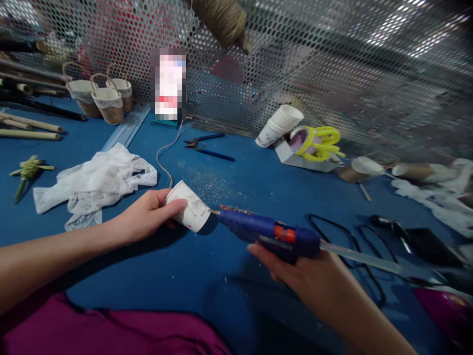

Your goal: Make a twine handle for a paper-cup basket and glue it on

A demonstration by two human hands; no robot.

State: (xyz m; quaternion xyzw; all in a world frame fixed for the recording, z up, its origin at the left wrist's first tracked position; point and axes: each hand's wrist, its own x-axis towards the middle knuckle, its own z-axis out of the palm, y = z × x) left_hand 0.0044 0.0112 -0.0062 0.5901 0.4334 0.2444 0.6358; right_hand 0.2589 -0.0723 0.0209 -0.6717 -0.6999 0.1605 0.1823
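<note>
My left hand (153, 212) grips a white paper cup (190, 209) tilted on its side, thumb along its wall. In my right hand (288, 266) is a blue glue gun (266, 229) with an orange-red part and a clear glue stick (362, 256) jutting from its back. The gun's nozzle touches or nearly touches the bottom edge of the cup; I cannot tell which. A string of twine (164, 148) runs from behind the cup toward the back of the table. White lace (99, 180) lies in a heap beyond my left forearm.
Blue-handled pliers (210, 145) lie beyond the cup. Several twine-wrapped baskets (109, 106) stand at back left near sticks (33, 128). Stacked paper cups (279, 125) lean beside yellow pipe cleaners (321, 143). A black cable (345, 224) loops at right; a twine spool (221, 19) hangs at the mesh.
</note>
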